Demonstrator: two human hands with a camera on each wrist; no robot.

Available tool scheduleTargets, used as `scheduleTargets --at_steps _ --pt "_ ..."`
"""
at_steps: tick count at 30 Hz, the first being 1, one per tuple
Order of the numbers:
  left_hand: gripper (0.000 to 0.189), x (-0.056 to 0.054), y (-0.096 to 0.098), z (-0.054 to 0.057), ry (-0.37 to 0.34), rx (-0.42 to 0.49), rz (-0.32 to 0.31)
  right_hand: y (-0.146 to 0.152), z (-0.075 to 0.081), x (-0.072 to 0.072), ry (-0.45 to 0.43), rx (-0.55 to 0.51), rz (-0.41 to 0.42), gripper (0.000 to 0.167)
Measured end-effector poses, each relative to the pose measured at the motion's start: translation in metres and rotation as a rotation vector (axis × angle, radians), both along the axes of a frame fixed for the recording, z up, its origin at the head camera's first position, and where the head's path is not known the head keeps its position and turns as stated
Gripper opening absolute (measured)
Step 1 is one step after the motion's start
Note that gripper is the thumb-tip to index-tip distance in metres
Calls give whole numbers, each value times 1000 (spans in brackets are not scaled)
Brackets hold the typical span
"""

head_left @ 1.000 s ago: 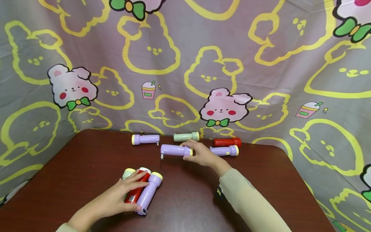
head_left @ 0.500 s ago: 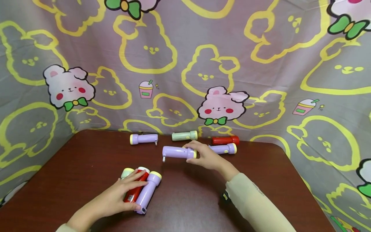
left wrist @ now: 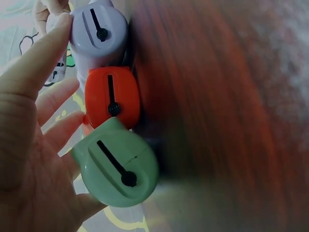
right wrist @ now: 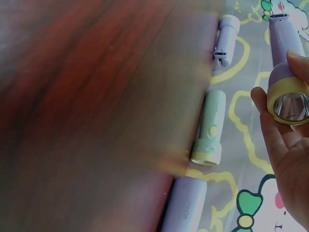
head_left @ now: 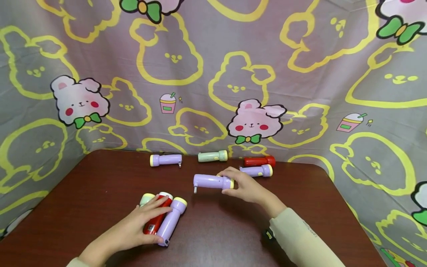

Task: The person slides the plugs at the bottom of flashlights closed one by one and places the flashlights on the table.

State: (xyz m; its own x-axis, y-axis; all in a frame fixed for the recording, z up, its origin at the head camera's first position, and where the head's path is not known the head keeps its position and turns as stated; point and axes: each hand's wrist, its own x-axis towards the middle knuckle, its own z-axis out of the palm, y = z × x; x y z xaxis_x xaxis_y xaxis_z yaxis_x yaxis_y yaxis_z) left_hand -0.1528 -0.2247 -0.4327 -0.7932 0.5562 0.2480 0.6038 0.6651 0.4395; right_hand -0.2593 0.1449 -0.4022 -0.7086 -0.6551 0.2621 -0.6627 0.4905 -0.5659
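In the head view, my right hand (head_left: pixel 248 187) grips a lavender flashlight (head_left: pixel 207 181) by its yellow-rimmed head, holding it level over the middle of the table. Metal plug prongs (head_left: pixel 195 189) point down from its tail; the right wrist view shows its lens (right wrist: pixel 291 106). My left hand (head_left: pixel 131 227) lies with spread fingers across three flashlights side by side at front left: a green one (head_left: pixel 146 199) mostly covered, a red one (head_left: pixel 154 225), and a lavender one (head_left: pixel 171 221) with the thumb at its tail. Slotted tail ends of the lavender (left wrist: pixel 99 34), red (left wrist: pixel 112 96) and green (left wrist: pixel 120 164) flashlights face the left wrist camera.
Along the back edge of the brown table (head_left: pixel 213 230) lie a lavender flashlight (head_left: pixel 166 160) with prongs out, a green one (head_left: pixel 212 156), a red one (head_left: pixel 258 161) and another lavender one (head_left: pixel 256 171). A rabbit-patterned cloth (head_left: pixel 193 92) hangs behind.
My right hand has drawn the lavender flashlight toward me and to the right, away from the back row. The left hand stays on its three flashlights.
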Motion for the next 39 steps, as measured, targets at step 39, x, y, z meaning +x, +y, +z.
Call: scheduleTargets --at_steps 39 --pt "65 14 7 9 -33 -56 52 31 -9 32 -15 -49 -11 50"
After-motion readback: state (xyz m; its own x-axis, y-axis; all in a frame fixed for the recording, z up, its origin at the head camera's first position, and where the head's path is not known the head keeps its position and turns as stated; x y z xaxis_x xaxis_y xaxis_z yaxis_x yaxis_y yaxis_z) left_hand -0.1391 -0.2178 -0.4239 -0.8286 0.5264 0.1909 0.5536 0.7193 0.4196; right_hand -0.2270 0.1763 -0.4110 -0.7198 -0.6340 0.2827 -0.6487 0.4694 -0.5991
